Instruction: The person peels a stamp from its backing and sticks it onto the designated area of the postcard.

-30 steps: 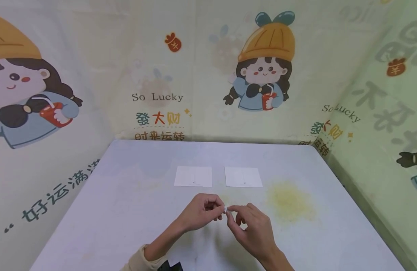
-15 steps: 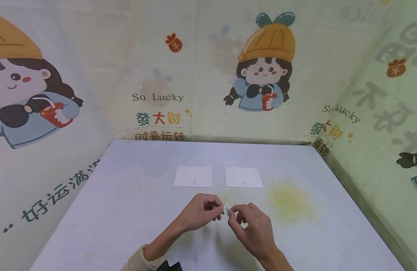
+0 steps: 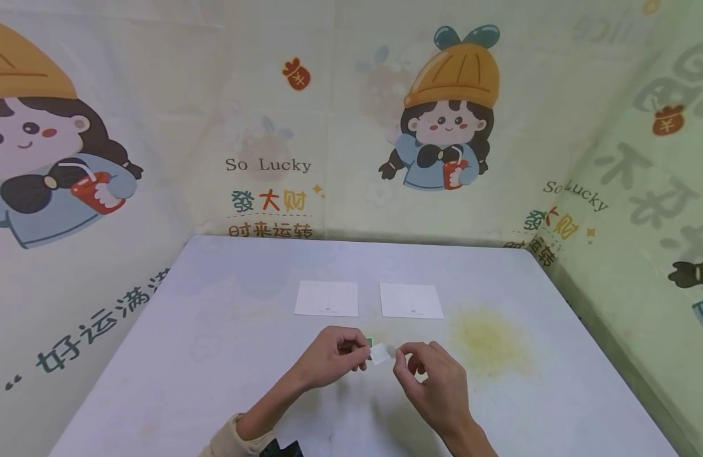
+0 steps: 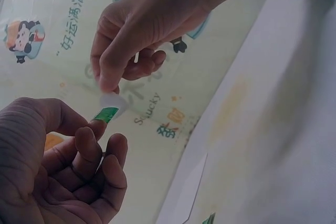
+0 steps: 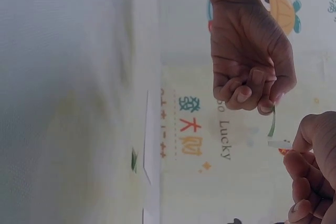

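Pinching one end of a small green-and-white strip, the left hand hangs above the table; the right hand pinches the other end. Tabletop spreads on toward its right edge. Both pinched ends are hidden; a green scrap near the white cards is hard to make out.
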{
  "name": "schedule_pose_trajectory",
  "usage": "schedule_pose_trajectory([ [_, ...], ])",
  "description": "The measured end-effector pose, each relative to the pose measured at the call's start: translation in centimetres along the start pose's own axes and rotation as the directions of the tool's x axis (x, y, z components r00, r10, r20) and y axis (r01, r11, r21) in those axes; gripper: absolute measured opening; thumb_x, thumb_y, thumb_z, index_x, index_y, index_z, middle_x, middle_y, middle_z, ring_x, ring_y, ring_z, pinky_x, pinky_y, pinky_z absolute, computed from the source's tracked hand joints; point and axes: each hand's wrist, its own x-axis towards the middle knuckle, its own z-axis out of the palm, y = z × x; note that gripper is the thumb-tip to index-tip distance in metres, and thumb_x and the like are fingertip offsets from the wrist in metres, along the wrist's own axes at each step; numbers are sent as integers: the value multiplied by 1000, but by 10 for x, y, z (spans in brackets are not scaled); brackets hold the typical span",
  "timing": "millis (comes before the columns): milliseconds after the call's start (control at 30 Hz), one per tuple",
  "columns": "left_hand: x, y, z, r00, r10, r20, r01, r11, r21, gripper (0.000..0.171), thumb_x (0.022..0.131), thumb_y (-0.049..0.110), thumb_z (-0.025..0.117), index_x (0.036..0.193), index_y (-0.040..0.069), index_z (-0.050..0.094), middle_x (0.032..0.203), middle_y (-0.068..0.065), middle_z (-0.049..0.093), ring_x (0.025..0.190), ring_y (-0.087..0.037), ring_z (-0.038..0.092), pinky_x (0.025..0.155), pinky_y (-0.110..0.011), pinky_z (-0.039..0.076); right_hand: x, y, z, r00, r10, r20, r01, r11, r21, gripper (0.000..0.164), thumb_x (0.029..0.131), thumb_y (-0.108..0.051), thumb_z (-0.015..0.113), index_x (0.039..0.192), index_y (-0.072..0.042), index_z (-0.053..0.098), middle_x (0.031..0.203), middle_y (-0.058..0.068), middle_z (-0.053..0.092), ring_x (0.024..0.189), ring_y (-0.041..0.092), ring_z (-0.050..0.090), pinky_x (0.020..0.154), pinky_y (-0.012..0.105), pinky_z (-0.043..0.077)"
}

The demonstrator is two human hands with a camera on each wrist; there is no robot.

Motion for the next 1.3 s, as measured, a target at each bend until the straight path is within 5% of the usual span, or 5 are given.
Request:
schedule_pose_trajectory([
  [1067, 0, -2, -6, 997, -67, -41, 67, 998, -6, 15, 98, 11, 64, 91, 2, 74, 76, -8, 71, 68, -11, 62, 58, -21, 45, -7, 12, 3, 1000, 27, 13, -26, 999, -34, 16, 73, -6, 77, 84, -16, 72, 62, -15, 54, 58, 4, 49, 51, 13, 40],
  [1233, -1, 2, -5, 995, -86, -57, 85, 996, -21, 14, 98, 11, 64, 92, 3, 74, 75, -8, 70, 67, -10, 61, 58, -21, 43, -6, 5, 2, 999, -1, 35, 0, 999, 41, 4, 87, -15, 70, 88, -15, 73, 62, -13, 53, 58, 6, 48, 53, 13, 42],
  [1300, -2, 3, -4, 994, -87, -62, 86, 996, -25, 14, 98, 10, 64, 92, 2, 74, 74, -8, 69, 66, -11, 61, 57, -21, 42, -5, 2, 2, 998, -42, 44, 39, 997, 63, 14, 95, -23, 64, 91, -13, 74, 61, -13, 52, 58, 4, 46, 53, 12, 41],
])
